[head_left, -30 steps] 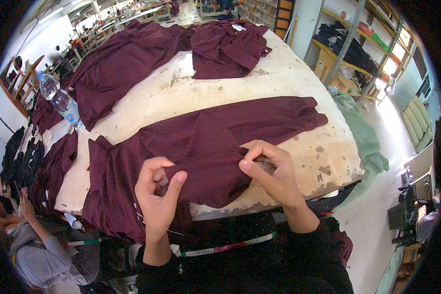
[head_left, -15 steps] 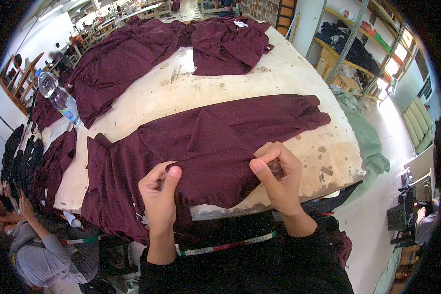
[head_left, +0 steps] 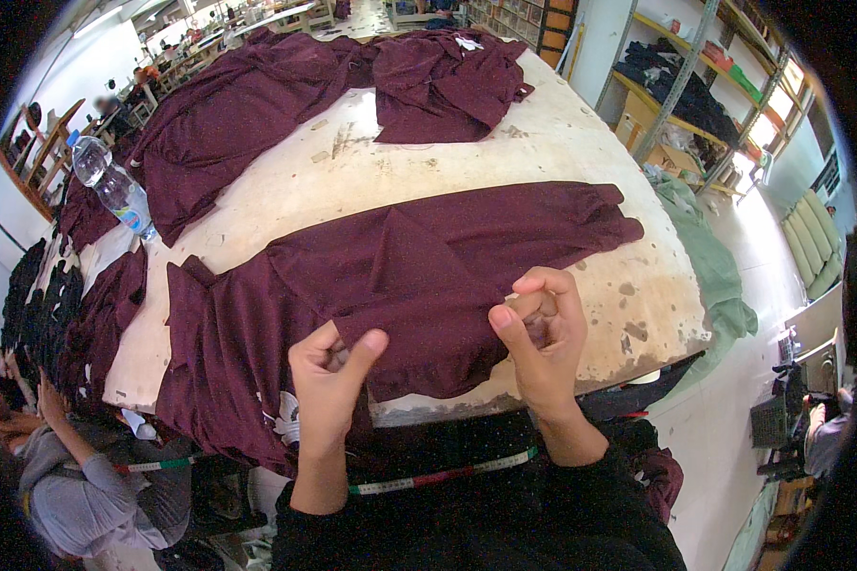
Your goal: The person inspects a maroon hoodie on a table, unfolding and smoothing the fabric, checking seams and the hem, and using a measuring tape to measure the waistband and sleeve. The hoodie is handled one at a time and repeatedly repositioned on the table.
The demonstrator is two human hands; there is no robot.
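A dark maroon garment (head_left: 419,249) lies spread over the near part of the table, and its lower edge hangs down on the left, where a white print shows. My left hand (head_left: 328,376) is closed on the near edge of the cloth, thumb on top and fingers curled beneath. Just above the garment's near right side is my right hand (head_left: 548,347). Its fingers are half curled, with a gap between thumb and forefinger and no cloth visible in it.
More maroon garments (head_left: 248,133) lie along the table's far side. A plastic bottle (head_left: 114,186) stands at the left edge. A tape measure (head_left: 448,479) runs across my front. At lower left sits another person in a grey sleeve (head_left: 86,495). Shelving (head_left: 686,95) stands at far right.
My right hand has loosened its pinch and come off the cloth. My left hand has shifted slightly right, bringing the cloth's edge with it, and more of the white print shows.
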